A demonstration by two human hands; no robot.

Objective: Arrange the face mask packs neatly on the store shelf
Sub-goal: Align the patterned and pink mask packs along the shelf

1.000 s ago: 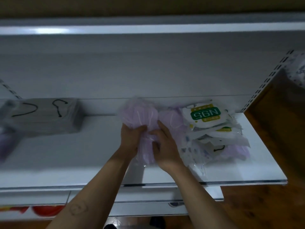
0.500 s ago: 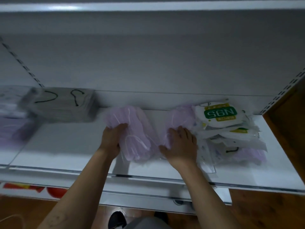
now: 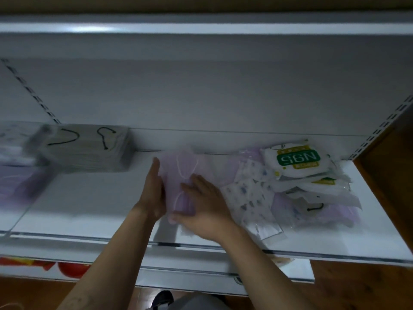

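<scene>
Sorting is looking partway done: straight-fingered left hand (image 3: 154, 194) and right hand (image 3: 206, 206) are squaring a lilac pack (image 3: 178, 171), a jumbled heap (image 3: 297, 159) lying right of the fingers.

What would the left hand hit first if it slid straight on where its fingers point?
Likely the shelf's white metal back panel. The left hand lies flat along the pale purple plastic mask pack, fingers aimed rearward; the grey mask stack sits further left.
</scene>
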